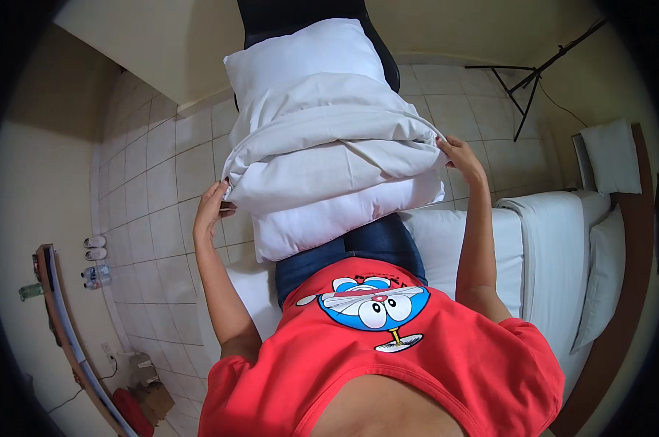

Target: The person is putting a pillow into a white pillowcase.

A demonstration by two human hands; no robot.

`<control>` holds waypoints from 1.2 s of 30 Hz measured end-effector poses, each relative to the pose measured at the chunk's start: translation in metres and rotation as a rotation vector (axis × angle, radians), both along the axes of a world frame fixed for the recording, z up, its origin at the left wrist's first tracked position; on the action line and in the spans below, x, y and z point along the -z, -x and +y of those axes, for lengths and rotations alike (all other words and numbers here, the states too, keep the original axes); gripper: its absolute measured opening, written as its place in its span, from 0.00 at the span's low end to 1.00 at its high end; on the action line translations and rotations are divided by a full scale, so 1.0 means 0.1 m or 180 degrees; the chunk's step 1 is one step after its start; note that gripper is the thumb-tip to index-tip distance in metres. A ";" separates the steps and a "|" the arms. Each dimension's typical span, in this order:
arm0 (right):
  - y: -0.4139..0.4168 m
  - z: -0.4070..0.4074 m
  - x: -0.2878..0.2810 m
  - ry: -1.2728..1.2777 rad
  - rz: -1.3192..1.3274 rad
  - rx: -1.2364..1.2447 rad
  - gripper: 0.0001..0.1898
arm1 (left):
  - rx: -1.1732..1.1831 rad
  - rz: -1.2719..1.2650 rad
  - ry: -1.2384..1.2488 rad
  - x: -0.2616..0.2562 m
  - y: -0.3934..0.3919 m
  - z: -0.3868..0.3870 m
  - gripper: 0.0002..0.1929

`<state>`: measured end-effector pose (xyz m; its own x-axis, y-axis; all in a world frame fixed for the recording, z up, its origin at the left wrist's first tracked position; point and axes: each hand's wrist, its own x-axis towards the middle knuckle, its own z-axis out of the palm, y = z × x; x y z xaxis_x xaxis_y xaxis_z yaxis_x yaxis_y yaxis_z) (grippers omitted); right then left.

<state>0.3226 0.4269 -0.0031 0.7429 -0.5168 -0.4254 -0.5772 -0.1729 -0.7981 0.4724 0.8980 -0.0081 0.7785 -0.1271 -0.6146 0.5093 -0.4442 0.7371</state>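
A white pillowcase (329,131) lies in bunched folds before me, its hem drawn wide between my two hands. At its left corner the fingers of my left hand (213,212) pinch the fabric. My right hand (463,158) grips the hem at the right corner. Out of the near side of the folds comes a white pillow end (345,218), resting against my thighs. Another white pillow end (307,57) shows beyond the cloth, on a black chair (302,13). Whether both ends belong to one pillow is hidden by the folds.
A bed with white sheets (471,240) is beside me, with pillows (602,278) near the wooden headboard (630,246). A black tripod stand (526,79) stands at far right. Shoes (95,248), plastic bottles (96,276) and a cardboard box (154,399) are on the tiled floor at left.
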 end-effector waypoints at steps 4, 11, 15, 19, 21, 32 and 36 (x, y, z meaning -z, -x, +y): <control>-0.07 0.02 0.09 -0.0495 -0.0308 0.0446 0.14 | -0.0730 -0.0312 0.1558 0.16 -0.10 -0.11 0.15; -0.25 -0.18 0.15 -0.3629 -0.2685 0.0691 0.14 | -0.2245 -0.0525 0.3546 0.00 -0.38 -0.29 0.15; -0.27 -0.37 -0.04 -0.3639 -0.3513 0.0156 0.13 | -0.1074 -0.1601 0.3669 -0.30 -0.45 -0.16 0.17; -0.22 -0.38 0.05 -0.3272 -0.2902 0.0467 0.14 | -0.0123 -0.1167 0.3923 -0.17 -0.39 0.00 0.15; -0.10 -0.26 0.28 -0.2787 -0.2029 0.0707 0.14 | -0.1011 -0.0366 0.2615 0.10 -0.22 0.06 0.15; 0.50 -0.03 0.05 -0.0630 -0.1472 -0.0709 0.35 | 0.0585 -0.3009 -0.0279 -0.18 0.63 -0.02 0.27; 0.40 0.17 0.01 0.1165 -0.0988 -0.1371 0.39 | 0.1512 -0.3068 -0.1478 -0.28 0.66 -0.26 0.33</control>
<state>0.2828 0.4438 -0.0041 0.9764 -0.2157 -0.0099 -0.1470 -0.6303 -0.7623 0.4067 0.8716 0.0204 0.8823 -0.4492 0.1403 -0.4615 -0.7677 0.4446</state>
